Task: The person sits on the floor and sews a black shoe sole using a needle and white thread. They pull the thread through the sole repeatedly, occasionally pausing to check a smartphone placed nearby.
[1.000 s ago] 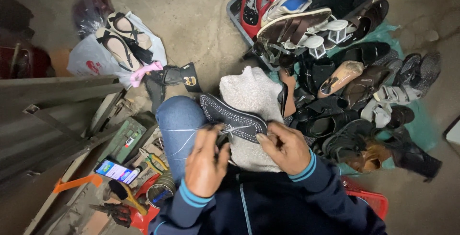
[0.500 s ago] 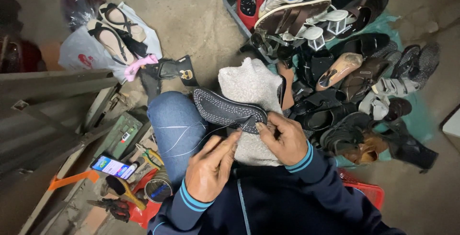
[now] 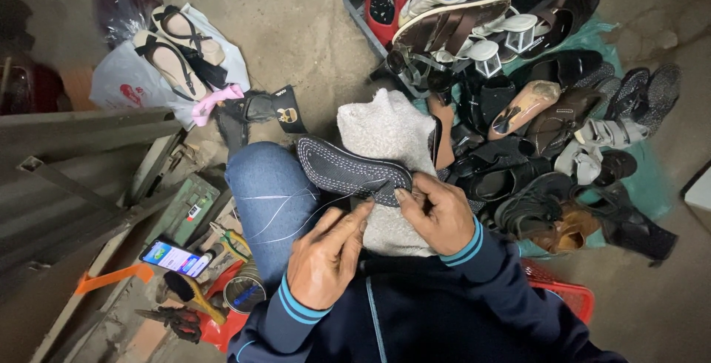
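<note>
At centre frame, across the blue-denim knee (image 3: pixel 270 192) and a grey woolly cloth (image 3: pixel 385 141), lies a dark flat shoe sole with white edge stitching (image 3: pixel 344 170): the right hand (image 3: pixel 437 211) grips its near end with fingers pinched on the edge, while the left hand (image 3: pixel 326 255) has fingers pressed together at that same end, where white thread (image 3: pixel 285 215) trails over the knee. Upper right: a heap of mixed dark and tan sandals and shoes (image 3: pixel 548 126) on the concrete floor (image 3: pixel 296 22). Upper left: a white plastic bag bearing two strappy sandals (image 3: pixel 174 52); lower left: a lit mobile phone (image 3: pixel 174 258) among hand tools.
</note>
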